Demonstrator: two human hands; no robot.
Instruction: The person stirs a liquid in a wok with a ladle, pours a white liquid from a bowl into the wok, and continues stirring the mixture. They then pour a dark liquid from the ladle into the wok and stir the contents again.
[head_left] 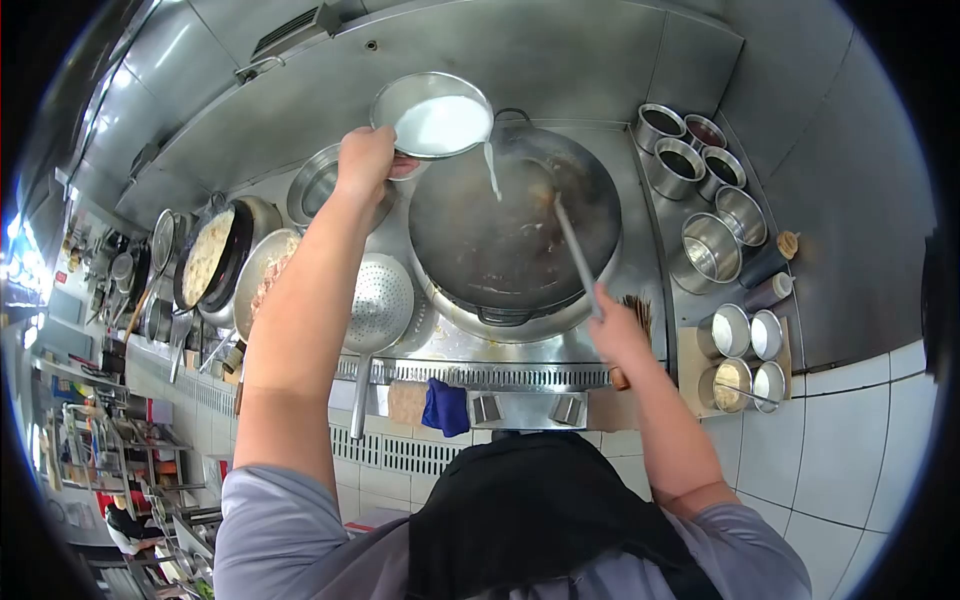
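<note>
My left hand (370,160) grips the rim of a steel bowl (385,106), tilted over the wok's back left part. White liquid (442,126) lies in the bowl, and a thin stream of it (492,170) falls from the lip towards the wok. The large dark wok (450,270) holds dark, steaming contents. Closed around a long handle, my right hand (618,328) is to the wok's right front. That utensil's shaft (580,250) reaches into the wok, and its head is partly hidden in the contents and steam.
A perforated ladle (380,305) lies left of the wok, near a steel basin (318,185) and a bowl of meat (252,285). Steel pots (675,168), two bottles and small white-filled containers (730,330) stand at right. A blue cloth (446,408) hangs in front. A distant person (127,530) is lower left.
</note>
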